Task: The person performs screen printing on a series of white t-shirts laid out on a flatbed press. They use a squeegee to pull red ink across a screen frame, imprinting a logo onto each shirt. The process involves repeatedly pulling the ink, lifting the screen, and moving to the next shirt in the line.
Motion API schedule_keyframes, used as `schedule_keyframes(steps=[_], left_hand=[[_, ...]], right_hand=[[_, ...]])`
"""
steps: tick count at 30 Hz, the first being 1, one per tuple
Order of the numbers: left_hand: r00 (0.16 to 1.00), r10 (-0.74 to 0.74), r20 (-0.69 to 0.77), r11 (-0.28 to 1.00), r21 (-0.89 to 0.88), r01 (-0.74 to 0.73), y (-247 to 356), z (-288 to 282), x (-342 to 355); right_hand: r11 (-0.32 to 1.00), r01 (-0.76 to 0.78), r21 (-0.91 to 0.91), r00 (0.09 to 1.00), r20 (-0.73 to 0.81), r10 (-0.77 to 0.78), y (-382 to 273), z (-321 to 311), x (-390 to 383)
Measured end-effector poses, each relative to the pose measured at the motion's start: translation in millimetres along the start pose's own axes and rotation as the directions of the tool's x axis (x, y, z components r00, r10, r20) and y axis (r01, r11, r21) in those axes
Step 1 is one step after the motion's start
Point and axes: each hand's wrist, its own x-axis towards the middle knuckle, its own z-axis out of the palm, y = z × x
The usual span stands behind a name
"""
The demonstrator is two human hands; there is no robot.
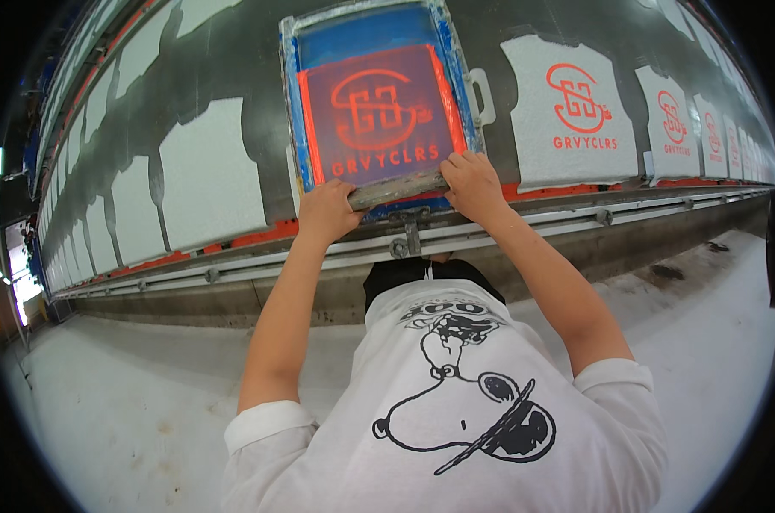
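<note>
Both my hands grip a worn squeegee (397, 188), one at each end. My left hand (327, 210) is closed round its left end, and my right hand (474, 185) round its right end. The squeegee lies across the near end of a screen-printing frame (290, 94) with blue edges. Through the frame's mesh (344, 85) a round emblem and lettering show, with bright red-orange ink along both sides. What lies under the screen is mostly hidden. A pale handle (484, 96) sticks out from the frame's right side.
To the right, several white fabric pieces (528, 128) carry a red-orange print. Left of the frame lie unprinted white pieces (212, 171) on the long grey table (272, 171). A metal rail (319, 256) with clamps runs along its near edge. Pale floor (148, 385) lies below.
</note>
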Motion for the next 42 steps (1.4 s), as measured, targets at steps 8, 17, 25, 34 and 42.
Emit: schedule_keyframes(steps=[8,17,25,34,42], left_hand=[[0.987,-0.050,0.153,0.998,0.053,0.042,-29,-76,110],[0.994,-0.024,0.111,0.994,0.112,0.011,-81,-113,250],[0.999,0.000,0.048,0.993,0.116,-0.005,-88,-108,261],[1.000,-0.013,0.027,0.994,0.112,0.010,-91,-107,261],[0.998,-0.036,0.057,0.995,0.100,0.031,-85,-110,261]], right_hand=[[0.997,-0.056,0.045,0.997,0.057,0.053,49,-17,103],[0.988,-0.136,-0.078,0.990,0.014,0.137,105,4,239],[0.979,-0.190,-0.072,0.977,0.089,0.196,101,3,256],[0.971,-0.218,-0.102,0.964,0.133,0.230,105,7,260],[0.972,-0.205,-0.110,0.970,0.107,0.217,106,6,258]])
